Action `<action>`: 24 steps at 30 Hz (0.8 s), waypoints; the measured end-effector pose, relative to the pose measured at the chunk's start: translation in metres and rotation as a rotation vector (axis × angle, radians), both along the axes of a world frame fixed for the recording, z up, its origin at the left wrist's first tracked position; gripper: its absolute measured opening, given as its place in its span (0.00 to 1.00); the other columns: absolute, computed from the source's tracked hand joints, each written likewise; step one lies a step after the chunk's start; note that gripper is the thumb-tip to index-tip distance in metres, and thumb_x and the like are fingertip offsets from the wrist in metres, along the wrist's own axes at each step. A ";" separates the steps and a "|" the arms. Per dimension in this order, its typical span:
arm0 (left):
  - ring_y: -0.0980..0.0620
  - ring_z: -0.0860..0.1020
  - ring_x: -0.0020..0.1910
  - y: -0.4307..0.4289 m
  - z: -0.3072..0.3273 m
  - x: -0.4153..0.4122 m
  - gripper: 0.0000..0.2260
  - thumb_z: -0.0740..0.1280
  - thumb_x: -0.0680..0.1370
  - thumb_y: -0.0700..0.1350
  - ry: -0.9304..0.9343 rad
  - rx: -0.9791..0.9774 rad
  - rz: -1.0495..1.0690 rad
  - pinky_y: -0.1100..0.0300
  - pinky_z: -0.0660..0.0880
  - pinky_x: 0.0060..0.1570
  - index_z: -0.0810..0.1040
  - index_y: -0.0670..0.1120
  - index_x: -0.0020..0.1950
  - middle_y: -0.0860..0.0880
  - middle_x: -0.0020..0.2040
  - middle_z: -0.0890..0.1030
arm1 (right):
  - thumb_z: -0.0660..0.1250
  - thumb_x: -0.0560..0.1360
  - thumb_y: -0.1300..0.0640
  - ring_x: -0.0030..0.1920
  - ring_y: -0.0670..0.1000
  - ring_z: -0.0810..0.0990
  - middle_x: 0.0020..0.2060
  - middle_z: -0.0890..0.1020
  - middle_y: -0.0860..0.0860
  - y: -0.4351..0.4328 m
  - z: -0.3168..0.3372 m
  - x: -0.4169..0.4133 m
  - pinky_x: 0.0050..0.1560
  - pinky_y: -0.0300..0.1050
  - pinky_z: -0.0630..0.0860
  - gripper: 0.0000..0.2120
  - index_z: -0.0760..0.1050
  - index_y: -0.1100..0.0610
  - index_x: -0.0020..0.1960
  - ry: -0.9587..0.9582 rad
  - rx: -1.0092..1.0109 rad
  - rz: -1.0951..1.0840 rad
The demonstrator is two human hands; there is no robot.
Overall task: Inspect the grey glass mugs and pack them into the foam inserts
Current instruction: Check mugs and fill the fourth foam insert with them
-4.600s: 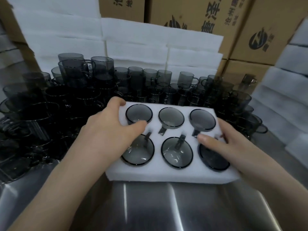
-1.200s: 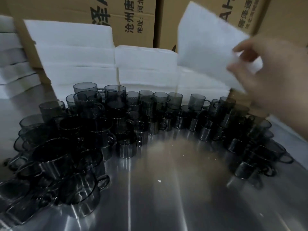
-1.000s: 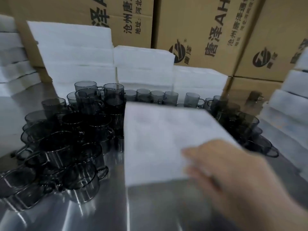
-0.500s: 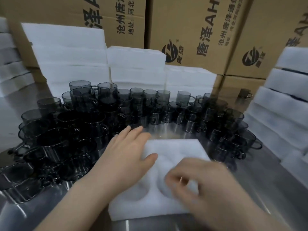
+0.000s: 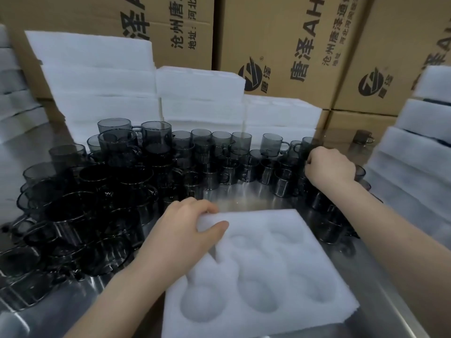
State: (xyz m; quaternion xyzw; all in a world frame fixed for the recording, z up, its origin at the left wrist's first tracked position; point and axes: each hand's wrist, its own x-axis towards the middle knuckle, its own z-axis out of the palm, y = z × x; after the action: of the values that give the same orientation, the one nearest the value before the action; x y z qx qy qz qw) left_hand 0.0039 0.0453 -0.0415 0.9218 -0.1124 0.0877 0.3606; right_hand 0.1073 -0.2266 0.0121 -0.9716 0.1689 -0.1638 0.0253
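Note:
A white foam insert (image 5: 263,272) with several empty round pockets lies on the steel table (image 5: 249,198) in front of me. My left hand (image 5: 185,230) grips its far left corner, thumb on top. Several grey glass mugs (image 5: 156,135) stand crowded in an arc behind and to the left of the insert. My right hand (image 5: 329,167) is stretched out to the mugs at the right (image 5: 283,184), fingers curled down among them; what they hold is hidden.
Stacks of white foam inserts (image 5: 200,93) rise behind the mugs, and more at the right (image 5: 415,152) and far left. Brown printed cartons (image 5: 292,45) form the back wall. A lone mug (image 5: 363,137) stands at the far right.
The filled insert is gone and a new empty one was brought down onto the table. My left hand now grips its corner; my right hand left it and reached out to the right-hand mugs.

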 end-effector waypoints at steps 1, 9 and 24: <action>0.59 0.71 0.57 0.000 0.000 0.000 0.14 0.65 0.72 0.59 -0.014 -0.011 0.002 0.59 0.69 0.58 0.79 0.57 0.55 0.61 0.50 0.76 | 0.64 0.76 0.61 0.42 0.60 0.74 0.46 0.80 0.59 0.001 0.001 -0.002 0.41 0.48 0.69 0.07 0.80 0.58 0.51 -0.019 -0.006 0.017; 0.60 0.72 0.62 -0.003 0.004 0.006 0.27 0.69 0.72 0.56 -0.133 -0.162 -0.042 0.57 0.70 0.65 0.69 0.57 0.71 0.63 0.63 0.72 | 0.73 0.72 0.53 0.36 0.44 0.82 0.30 0.82 0.44 0.051 0.030 -0.062 0.45 0.41 0.78 0.03 0.82 0.46 0.40 -0.243 0.453 0.622; 0.60 0.81 0.42 -0.023 0.012 0.042 0.21 0.81 0.60 0.49 -0.077 -0.523 -0.015 0.63 0.76 0.46 0.76 0.54 0.48 0.59 0.41 0.82 | 0.76 0.69 0.58 0.35 0.45 0.72 0.37 0.75 0.46 0.080 -0.023 -0.058 0.40 0.39 0.70 0.21 0.77 0.46 0.60 -0.140 0.934 0.900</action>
State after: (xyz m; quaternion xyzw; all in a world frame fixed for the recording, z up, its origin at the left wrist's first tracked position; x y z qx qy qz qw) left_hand 0.0456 0.0219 -0.0295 0.7924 -0.1063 0.1460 0.5827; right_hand 0.0493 -0.1465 -0.0111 -0.8212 -0.2028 -0.1093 0.5220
